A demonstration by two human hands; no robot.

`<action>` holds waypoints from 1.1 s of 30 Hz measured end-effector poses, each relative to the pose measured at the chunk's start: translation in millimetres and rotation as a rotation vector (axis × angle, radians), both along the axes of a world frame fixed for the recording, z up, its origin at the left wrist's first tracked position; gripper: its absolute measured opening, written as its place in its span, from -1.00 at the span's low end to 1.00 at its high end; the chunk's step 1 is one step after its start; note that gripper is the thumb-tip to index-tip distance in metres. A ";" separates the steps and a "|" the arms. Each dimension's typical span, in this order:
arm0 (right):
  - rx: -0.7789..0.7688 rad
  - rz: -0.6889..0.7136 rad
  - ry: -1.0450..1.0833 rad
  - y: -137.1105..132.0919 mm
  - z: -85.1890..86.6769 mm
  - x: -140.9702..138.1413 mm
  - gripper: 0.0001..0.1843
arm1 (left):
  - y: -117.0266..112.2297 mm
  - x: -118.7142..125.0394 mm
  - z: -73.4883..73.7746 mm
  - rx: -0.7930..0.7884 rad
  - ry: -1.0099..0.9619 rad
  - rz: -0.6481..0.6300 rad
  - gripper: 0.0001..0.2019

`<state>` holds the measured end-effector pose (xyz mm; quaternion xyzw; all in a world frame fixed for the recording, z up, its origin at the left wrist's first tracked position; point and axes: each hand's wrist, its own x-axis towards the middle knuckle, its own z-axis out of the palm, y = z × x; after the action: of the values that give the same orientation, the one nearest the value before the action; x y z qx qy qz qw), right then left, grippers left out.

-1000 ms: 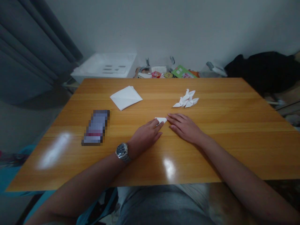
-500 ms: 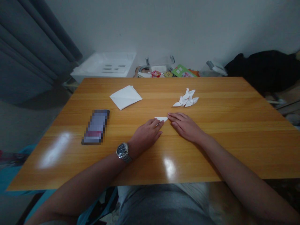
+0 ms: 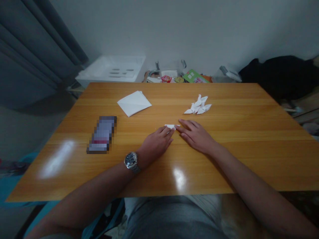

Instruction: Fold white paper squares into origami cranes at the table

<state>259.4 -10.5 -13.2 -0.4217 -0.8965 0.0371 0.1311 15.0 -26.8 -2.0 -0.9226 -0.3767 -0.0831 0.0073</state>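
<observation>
A small folded piece of white paper (image 3: 170,126) lies on the wooden table (image 3: 249,132) near its middle. My left hand (image 3: 156,143), with a wristwatch (image 3: 131,161) on its wrist, lies flat with the fingertips pressing on the paper's near left side. My right hand (image 3: 196,134) also lies flat, fingers stretched out, its fingertips touching the paper's right end. Most of the paper is covered by the fingers; only a narrow strip shows. Neither hand grips anything.
Several folded white paper figures (image 3: 198,105) sit in a pile behind my right hand. A stack of white paper sheets (image 3: 134,103) lies at the back left, and a phone (image 3: 102,134) at the left. Behind the table are a white box (image 3: 112,68), clutter and a dark bag (image 3: 281,74).
My right hand's fingertips have slid a little to the left onto the paper, so less of it shows. My left hand has stayed in place.
</observation>
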 end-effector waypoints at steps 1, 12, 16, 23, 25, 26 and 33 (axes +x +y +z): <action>0.002 -0.006 -0.015 0.1 -0.8 -0.3 -0.50 | -0.2 0.0 -0.2 0.003 0.000 0.002 -0.56; 0.008 -0.035 0.002 4.6 -9.1 -1.5 -0.50 | -2.0 2.1 -0.3 0.033 0.019 0.010 -0.57; 0.007 -0.043 -0.003 4.4 -7.5 -1.9 -0.49 | -2.4 3.3 -0.4 0.039 0.026 0.006 -0.57; 0.009 -0.047 0.013 5.0 -7.4 -1.0 -0.47 | -3.3 4.0 -1.1 0.037 0.013 0.039 -0.58; 0.020 -0.076 0.019 6.0 -8.7 -0.6 -0.46 | -3.8 3.9 -1.1 0.036 0.008 0.039 -0.58; 0.026 -0.093 0.021 6.7 -9.6 -0.3 -0.46 | -4.0 4.0 -1.1 0.033 0.005 0.041 -0.59; 0.010 -0.101 0.074 9.4 -9.1 3.3 -0.44 | -6.2 4.7 0.8 0.029 0.003 0.049 -0.60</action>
<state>262.7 -1.1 -22.3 -0.4642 -0.8687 0.0413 0.1679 19.8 -33.0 -1.3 -0.9129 -0.3981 -0.0871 0.0235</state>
